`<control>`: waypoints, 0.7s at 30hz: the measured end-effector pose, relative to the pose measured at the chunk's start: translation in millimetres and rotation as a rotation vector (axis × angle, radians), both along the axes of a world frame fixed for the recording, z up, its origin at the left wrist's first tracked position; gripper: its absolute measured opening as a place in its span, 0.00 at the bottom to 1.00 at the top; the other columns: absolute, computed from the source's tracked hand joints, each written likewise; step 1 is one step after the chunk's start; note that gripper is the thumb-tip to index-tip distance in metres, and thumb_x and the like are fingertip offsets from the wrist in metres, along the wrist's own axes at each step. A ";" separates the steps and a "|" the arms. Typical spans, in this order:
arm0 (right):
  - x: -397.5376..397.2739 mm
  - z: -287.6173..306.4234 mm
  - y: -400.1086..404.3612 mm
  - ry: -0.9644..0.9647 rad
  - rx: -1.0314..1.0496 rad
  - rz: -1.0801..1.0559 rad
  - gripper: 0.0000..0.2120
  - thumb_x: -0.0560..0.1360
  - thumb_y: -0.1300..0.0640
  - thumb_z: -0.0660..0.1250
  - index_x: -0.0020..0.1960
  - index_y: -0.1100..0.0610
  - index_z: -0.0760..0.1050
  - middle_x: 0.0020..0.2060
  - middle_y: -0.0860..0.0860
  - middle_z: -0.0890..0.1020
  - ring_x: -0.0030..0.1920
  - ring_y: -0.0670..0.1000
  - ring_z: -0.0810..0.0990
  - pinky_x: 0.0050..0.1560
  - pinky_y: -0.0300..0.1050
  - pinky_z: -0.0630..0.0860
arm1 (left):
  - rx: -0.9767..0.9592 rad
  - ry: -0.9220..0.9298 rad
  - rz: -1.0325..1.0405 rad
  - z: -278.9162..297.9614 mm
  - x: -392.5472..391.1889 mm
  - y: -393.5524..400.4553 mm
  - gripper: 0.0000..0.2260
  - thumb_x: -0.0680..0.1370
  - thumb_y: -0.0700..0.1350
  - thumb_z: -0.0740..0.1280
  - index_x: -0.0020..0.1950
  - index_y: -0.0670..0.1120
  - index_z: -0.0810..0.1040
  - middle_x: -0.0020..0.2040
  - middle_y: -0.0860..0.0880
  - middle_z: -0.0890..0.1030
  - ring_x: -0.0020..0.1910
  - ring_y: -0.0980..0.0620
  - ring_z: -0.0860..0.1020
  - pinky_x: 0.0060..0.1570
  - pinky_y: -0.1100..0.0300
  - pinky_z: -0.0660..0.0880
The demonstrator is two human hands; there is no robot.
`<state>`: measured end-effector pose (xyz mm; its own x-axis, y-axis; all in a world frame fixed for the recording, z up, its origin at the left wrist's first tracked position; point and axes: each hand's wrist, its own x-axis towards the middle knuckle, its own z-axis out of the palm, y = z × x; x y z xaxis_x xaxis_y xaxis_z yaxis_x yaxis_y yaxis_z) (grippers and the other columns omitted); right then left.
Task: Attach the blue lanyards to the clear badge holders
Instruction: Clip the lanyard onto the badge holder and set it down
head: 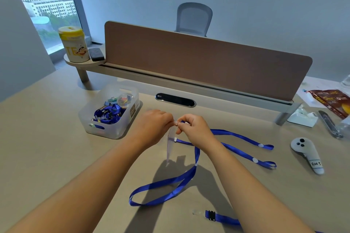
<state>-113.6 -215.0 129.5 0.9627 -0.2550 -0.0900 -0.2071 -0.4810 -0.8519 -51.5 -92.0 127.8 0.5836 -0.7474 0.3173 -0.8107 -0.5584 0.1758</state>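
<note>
- An office desk [56, 157] with a beige top runs up to a brown divider panel [198, 62]; a grey chair [194, 18] stands behind the panel and a window [47, 2] shows city buildings at the far left.
- Both hands are raised together over the middle of the desk. The left hand [153, 126] pinches the top of a clear badge holder [170, 147], which hangs down edge-on below the fingers.
- The right hand [195, 128] pinches the clip end of a blue lanyard [170, 191] right against the holder's top; whether the clip is already through the slot cannot be told.
- That lanyard drops from the hands and loops across the desk toward the person.
- Two more blue lanyards [246, 147] lie to the right, and another strap end [217, 217] lies near the right forearm.
- A translucent bin [111, 130] to the left holds more blue lanyards and small clips.
- A white controller [306, 153] lies at the right.
</note>
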 end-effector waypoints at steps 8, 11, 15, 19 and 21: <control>3.0 0.2 3.2 -0.024 -0.171 -0.001 0.09 0.77 0.58 0.59 0.37 0.54 0.68 0.32 0.50 0.71 0.36 0.49 0.69 0.41 0.46 0.69 | 0.018 0.115 0.116 0.1 -4.0 -12.3 0.14 0.79 0.45 0.54 0.57 0.41 0.74 0.55 0.43 0.80 0.49 0.49 0.76 0.44 0.65 0.64; 2.7 0.6 6.0 -0.023 -0.152 -0.010 0.10 0.77 0.57 0.59 0.36 0.54 0.68 0.36 0.52 0.73 0.40 0.51 0.72 0.42 0.46 0.70 | -0.015 0.144 0.134 1.5 -3.2 -10.0 0.13 0.79 0.44 0.55 0.54 0.40 0.76 0.51 0.42 0.81 0.41 0.52 0.72 0.42 0.65 0.64; 4.0 2.4 7.2 -0.019 -0.028 -0.031 0.10 0.77 0.58 0.60 0.37 0.55 0.70 0.35 0.50 0.73 0.41 0.51 0.72 0.43 0.46 0.71 | -0.166 0.308 0.166 2.8 -4.4 -8.9 0.12 0.78 0.42 0.58 0.54 0.38 0.77 0.50 0.40 0.82 0.43 0.47 0.75 0.41 0.62 0.66; 5.9 4.4 8.1 -0.054 0.017 -0.017 0.09 0.77 0.58 0.60 0.48 0.63 0.75 0.41 0.54 0.75 0.44 0.51 0.72 0.39 0.40 0.70 | -0.403 0.550 0.196 2.7 -5.1 -6.9 0.10 0.77 0.40 0.61 0.50 0.36 0.79 0.44 0.41 0.81 0.43 0.49 0.75 0.43 0.56 0.73; 5.7 5.6 7.3 -0.074 0.019 -0.005 0.11 0.77 0.59 0.59 0.50 0.65 0.76 0.41 0.54 0.75 0.43 0.50 0.72 0.38 0.37 0.69 | -0.500 0.697 0.180 2.3 -3.6 -6.3 0.09 0.76 0.37 0.61 0.47 0.34 0.79 0.38 0.45 0.79 0.41 0.48 0.76 0.47 0.53 0.75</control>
